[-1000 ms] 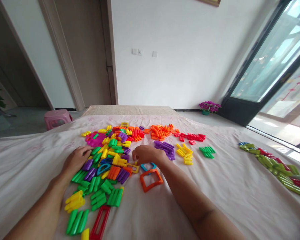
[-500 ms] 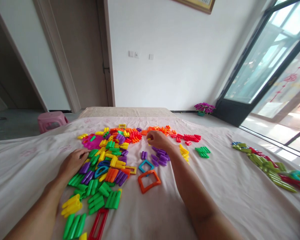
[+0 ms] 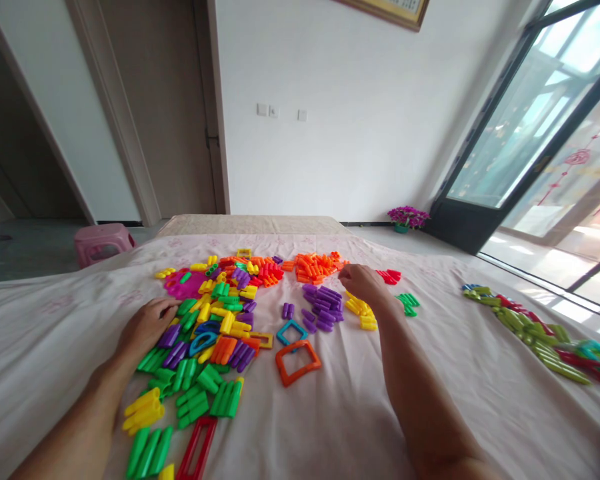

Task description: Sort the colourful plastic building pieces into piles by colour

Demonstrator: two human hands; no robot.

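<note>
My left hand (image 3: 153, 323) rests against the left side of a mixed heap of plastic building blocks (image 3: 211, 380). Its fingers are loosely bent and apart, near green and purple blocks, and hold nothing that I can see. My right hand (image 3: 363, 283) is over the far side of a small pile of yellow blocks (image 3: 361, 310). The fingers are closed, and what they pinch is hidden. To its left lie purple blocks (image 3: 324, 307); beyond are orange blocks (image 3: 317, 268). On its right are red blocks (image 3: 391, 276) and green blocks (image 3: 410, 303), partly covered by the arm.
An orange square frame (image 3: 298, 363) and a blue square frame (image 3: 292, 332) lie between my arms. A long red frame (image 3: 197, 450) is at the near edge. Olive-green and red pieces (image 3: 530, 330) lie far right on the pale cloth (image 3: 445, 360). A pink stool (image 3: 104, 244) stands beyond.
My right hand has moved right, from beside the orange blocks to the yellow pile; yellow showed at its fingertips before. The purple pile is now uncovered. My left hand has stayed put.
</note>
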